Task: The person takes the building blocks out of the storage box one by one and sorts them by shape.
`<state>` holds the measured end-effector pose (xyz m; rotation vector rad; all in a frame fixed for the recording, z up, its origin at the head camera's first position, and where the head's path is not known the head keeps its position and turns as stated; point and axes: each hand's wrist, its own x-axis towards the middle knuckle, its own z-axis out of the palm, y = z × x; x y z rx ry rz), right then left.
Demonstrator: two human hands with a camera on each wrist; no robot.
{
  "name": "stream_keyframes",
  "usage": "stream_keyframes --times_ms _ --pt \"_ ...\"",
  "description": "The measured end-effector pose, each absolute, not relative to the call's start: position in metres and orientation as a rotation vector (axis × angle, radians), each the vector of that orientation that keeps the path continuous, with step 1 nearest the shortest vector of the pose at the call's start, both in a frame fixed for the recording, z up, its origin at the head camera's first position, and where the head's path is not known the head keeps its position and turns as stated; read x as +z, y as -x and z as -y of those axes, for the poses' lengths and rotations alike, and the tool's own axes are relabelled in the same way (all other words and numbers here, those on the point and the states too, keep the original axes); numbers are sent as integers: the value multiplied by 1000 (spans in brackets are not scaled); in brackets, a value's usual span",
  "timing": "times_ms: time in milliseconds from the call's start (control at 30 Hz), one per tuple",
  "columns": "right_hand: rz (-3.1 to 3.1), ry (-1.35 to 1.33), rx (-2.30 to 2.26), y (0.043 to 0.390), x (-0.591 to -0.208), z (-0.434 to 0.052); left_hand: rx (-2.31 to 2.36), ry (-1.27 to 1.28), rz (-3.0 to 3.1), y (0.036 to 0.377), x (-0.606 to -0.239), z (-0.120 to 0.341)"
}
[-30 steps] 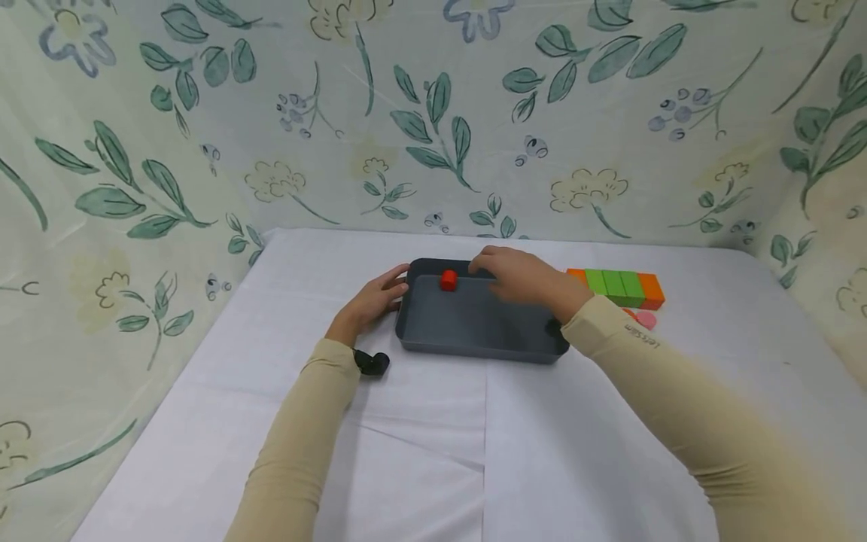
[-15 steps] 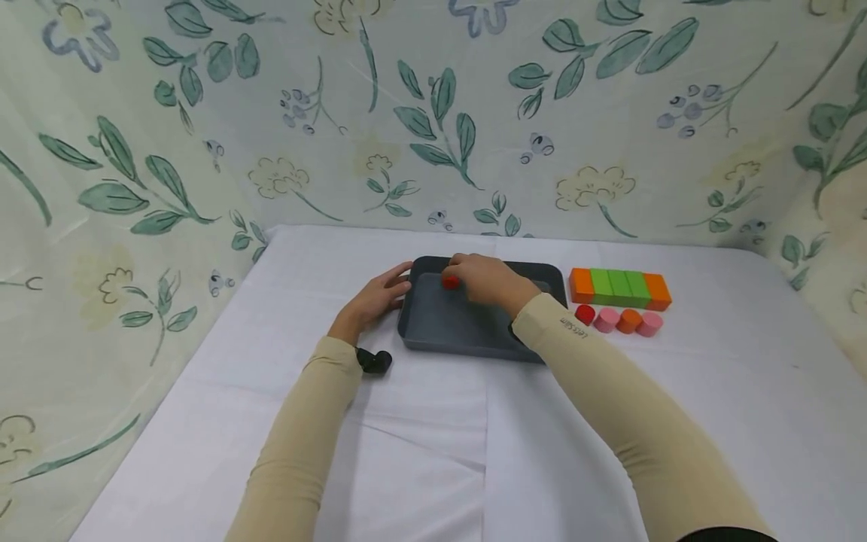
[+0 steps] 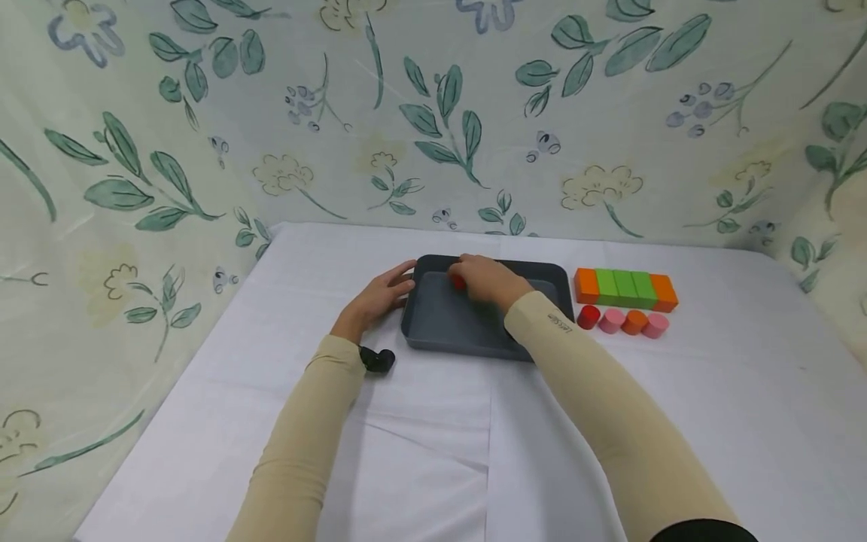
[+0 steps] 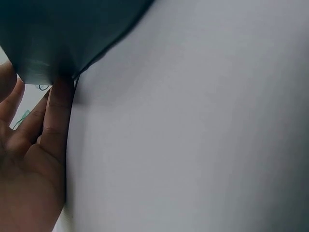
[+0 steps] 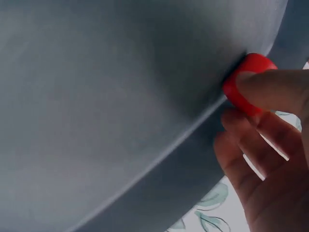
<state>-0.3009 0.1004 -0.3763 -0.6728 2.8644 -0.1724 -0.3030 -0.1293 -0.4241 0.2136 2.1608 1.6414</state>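
A dark grey rectangular tray (image 3: 440, 324) lies on the white-covered table. Over its far left part, my right hand (image 3: 489, 280) pinches a red cylinder block (image 5: 256, 62) between thumb and fingers. In the right wrist view the block sits on the tray floor, close against the wall. Most of that block is hidden by the hand in the head view. At the tray's left side, my left hand (image 3: 375, 299) rests with extended fingers touching the outer wall. The left wrist view has this hand's fingers (image 4: 55, 116) straight along the tray's underside edge.
Right of the tray stands a row of orange and green blocks (image 3: 626, 288). In front of it are a red cylinder (image 3: 588, 317), two pink ones (image 3: 612, 321) and an orange one (image 3: 635, 322). A floral cloth (image 3: 433, 135) hangs behind the table.
My right hand has moved left across the tray and taken hold of the red cylinder block, then shifted little. The left hand stays at the tray's left side.
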Motion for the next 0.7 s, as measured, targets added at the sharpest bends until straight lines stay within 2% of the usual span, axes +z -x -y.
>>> stream_keyframes --times_ms 700 --pt "-2829 741 -232 300 -377 -103 1629 -199 -2164 304 -424 129"
